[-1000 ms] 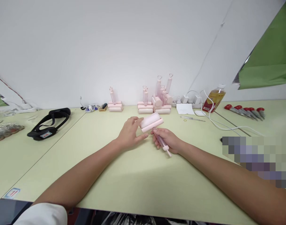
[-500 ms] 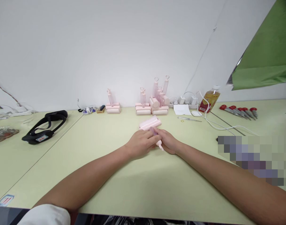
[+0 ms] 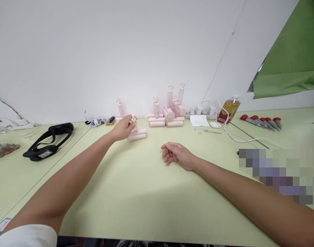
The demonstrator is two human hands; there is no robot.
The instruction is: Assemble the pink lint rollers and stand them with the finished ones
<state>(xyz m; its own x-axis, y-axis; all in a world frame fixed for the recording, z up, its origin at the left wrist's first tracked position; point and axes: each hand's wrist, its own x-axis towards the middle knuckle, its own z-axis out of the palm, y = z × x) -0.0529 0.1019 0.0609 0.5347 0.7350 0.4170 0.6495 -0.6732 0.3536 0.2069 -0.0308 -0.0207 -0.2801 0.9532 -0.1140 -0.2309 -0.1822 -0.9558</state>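
Note:
My left hand (image 3: 123,129) is closed round the upright handle of a pink, T-shaped lint roller (image 3: 138,134). The roller's wide casing is underneath, low over the table or on it; I cannot tell which. Part of the handle is hidden by my fingers. My right hand (image 3: 180,155) rests at the middle of the table with nothing in it, its fingers loosely curled and apart. Just behind my left hand, another pink roller (image 3: 121,109) stands by the wall, its casing partly covered. More pink rollers (image 3: 157,120) are grouped along the wall to the right.
Black head straps (image 3: 50,140) lie on the left. At the right stand a drink bottle (image 3: 229,109) and red-handled tools (image 3: 261,121). White paper (image 3: 199,120), tweezers (image 3: 207,130) and a white cable (image 3: 236,139) lie toward the back right.
My left hand has moved left and toward the wall, carrying the roller, which has turned handle-up. My right hand has let go of it and stayed near its place.

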